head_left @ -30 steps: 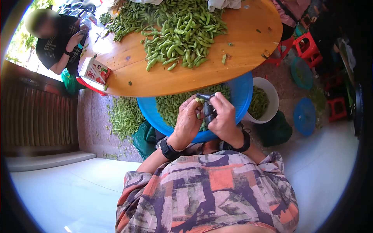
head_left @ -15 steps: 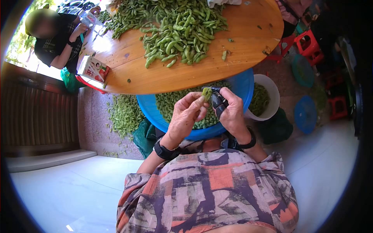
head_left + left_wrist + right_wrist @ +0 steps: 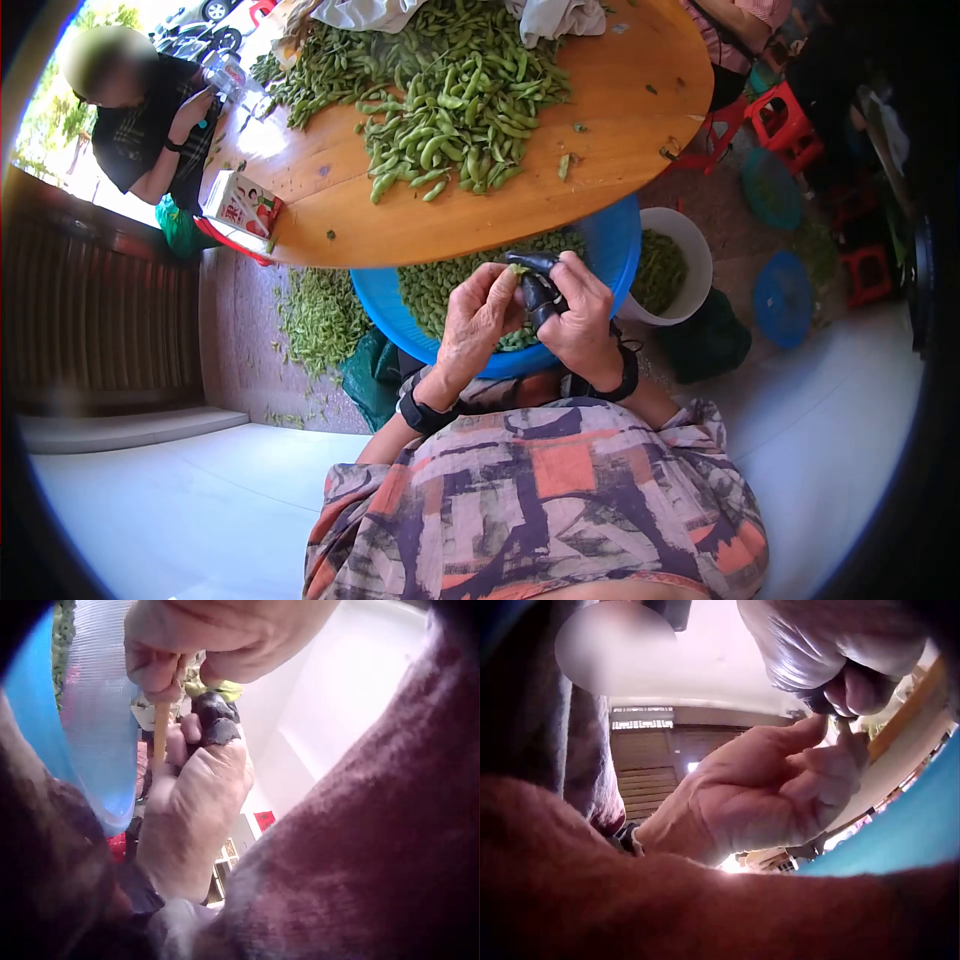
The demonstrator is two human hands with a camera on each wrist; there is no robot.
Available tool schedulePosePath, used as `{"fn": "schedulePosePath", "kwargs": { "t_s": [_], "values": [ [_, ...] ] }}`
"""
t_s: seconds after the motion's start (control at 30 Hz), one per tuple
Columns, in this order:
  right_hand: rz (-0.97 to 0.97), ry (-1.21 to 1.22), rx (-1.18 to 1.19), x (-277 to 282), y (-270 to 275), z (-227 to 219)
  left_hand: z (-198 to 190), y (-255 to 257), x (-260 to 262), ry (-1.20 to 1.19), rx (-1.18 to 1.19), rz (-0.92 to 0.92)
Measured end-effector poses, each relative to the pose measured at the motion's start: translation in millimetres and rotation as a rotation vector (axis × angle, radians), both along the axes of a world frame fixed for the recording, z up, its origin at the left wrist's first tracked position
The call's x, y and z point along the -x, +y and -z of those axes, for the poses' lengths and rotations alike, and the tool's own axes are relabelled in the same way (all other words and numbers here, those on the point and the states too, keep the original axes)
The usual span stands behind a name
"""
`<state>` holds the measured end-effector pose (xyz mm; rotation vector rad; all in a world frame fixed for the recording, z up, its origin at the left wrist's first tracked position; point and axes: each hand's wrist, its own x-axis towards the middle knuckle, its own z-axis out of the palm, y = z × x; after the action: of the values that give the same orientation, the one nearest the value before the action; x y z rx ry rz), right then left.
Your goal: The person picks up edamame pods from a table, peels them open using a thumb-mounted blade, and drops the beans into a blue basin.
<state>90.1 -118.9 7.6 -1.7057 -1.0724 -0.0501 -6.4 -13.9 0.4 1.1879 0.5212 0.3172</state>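
Observation:
Over the blue basin (image 3: 628, 250), both hands meet at a green edamame pod (image 3: 517, 269). My left hand (image 3: 475, 320) pinches it between thumb and fingers. Black coverings (image 3: 538, 292) wrap the thumb and a finger of my right hand (image 3: 585, 330), whose covered tips press on the pod from the other side. In the left wrist view, part of the pod (image 3: 230, 691) shows beside the black-covered thumb (image 3: 219, 724). Fingers hide most of it in the right wrist view. Shelled green beans (image 3: 435, 295) fill much of the basin below.
A wooden table (image 3: 330, 220) ahead bears a large heap of edamame pods (image 3: 460, 110) and a carton (image 3: 240, 203). A white bucket (image 3: 698, 250) stands right of the basin. Empty-looking pods (image 3: 315, 320) litter the floor at left. Another person (image 3: 150, 130) is at the far left.
Half a second ago the left hand held the pod up in plainer view; now it sits between both hands' fingertips, and the right hand's covered thumb and finger have closed in. The head view has tilted slightly.

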Motion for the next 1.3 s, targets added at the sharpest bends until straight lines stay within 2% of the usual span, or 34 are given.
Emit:
{"fn": "schedulePosePath", "kwargs": {
  "t_s": [0.1,0.13,0.2,0.27,0.33,0.37,0.4,0.43,0.5,0.53,0.6,0.67,0.77,0.83,0.87,0.93,1.0,1.03,1.07,1.13,1.2,1.23,1.27,1.3],
  "values": [
    [0.051,-0.12,-0.041,0.2,0.2,4.5,5.5,8.1,4.1,0.024,0.022,0.104],
    [0.046,-0.142,-0.047,1.7,2.0,4.8,5.8,7.6,3.7,0.024,0.022,0.105],
    [0.042,-0.165,-0.05,2.8,3.5,3.7,7.6,3.0,2.2,-0.044,0.188,0.069],
    [-0.003,-0.114,-0.04,4.4,2.8,-0.7,10.3,-4.0,1.8,-0.044,0.192,0.033],
    [-0.018,-0.034,-0.022,1.2,3.6,-5.2,10.0,-8.5,-1.0,-0.036,0.07,-0.075],
    [-0.031,0.044,-0.007,-0.8,4.1,-5.8,12.4,-5.7,0.4,-0.034,0.072,-0.076],
    [-0.03,0.048,-0.004,-2.2,3.9,-4.7,16.4,-0.8,3.0,-0.052,-0.059,-0.004],
    [-0.084,0.358,0.004,-3.8,3.3,-3.5,18.6,1.9,4.2,-0.072,-0.19,0.069],
    [-0.19,0.938,0.07,-9.9,1.5,-6.5,14.2,1.2,3.2,-0.034,-0.187,0.062],
    [-0.193,0.941,0.071,-15.2,0.2,-2.5,11.1,1.5,3.0,0.004,-0.186,0.055],
    [-0.502,1.444,-0.261,-22.4,-1.2,12.3,6.0,4.0,2.7,0.008,-0.159,0.059],
    [-0.478,1.476,-0.315,-21.0,0.2,16.3,1.6,5.7,1.0,-0.07,0.177,0.091],
    [-0.451,1.433,-0.323,-17.9,0.5,13.3,2.6,6.3,0.1,-0.097,0.301,0.091],
    [-0.256,1.118,-0.133,-11.9,3.6,10.4,7.7,6.7,-0.8,-0.106,0.347,0.091],
    [-0.256,1.121,-0.133,-10.6,4.4,11.9,14.1,7.7,-1.1,-0.123,0.384,0.086],
    [-0.1,0.746,-0.023,-8.8,5.9,16.1,16.2,6.6,-1.5,-0.138,0.419,0.08],
    [-0.139,0.753,-0.061,-14.6,-4.5,12.0,11.5,5.8,-2.5,-0.07,0.348,0.092],
    [-0.074,0.555,-0.055,-22.4,-15.5,14.4,16.1,9.3,0.6,-0.093,0.257,0.146],
    [-0.009,0.357,-0.051,-30.0,-26.3,16.5,14.6,13.0,4.4,-0.032,0.045,0.188],
    [0.294,0.048,0.042,-45.5,-52.4,-12.5,1.3,28.6,8.0,-0.1,-0.722,0.353],
    [0.597,-0.166,0.31,-85.6,-86.5,0.8,-23.8,42.8,13.2,-0.11,-0.94,0.277],
    [0.617,-0.206,0.407,-107.5,-108.0,14.9,-28.0,59.6,14.3,-0.127,-0.982,0.232],
    [0.637,-0.247,0.504,-124.5,-127.3,28.9,-27.6,77.4,15.1,-0.135,-0.965,0.129],
    [0.677,-0.259,0.565,-132.7,-141.0,36.8,-26.6,92.1,19.1,-0.021,-0.718,0.006]
  ]
}}
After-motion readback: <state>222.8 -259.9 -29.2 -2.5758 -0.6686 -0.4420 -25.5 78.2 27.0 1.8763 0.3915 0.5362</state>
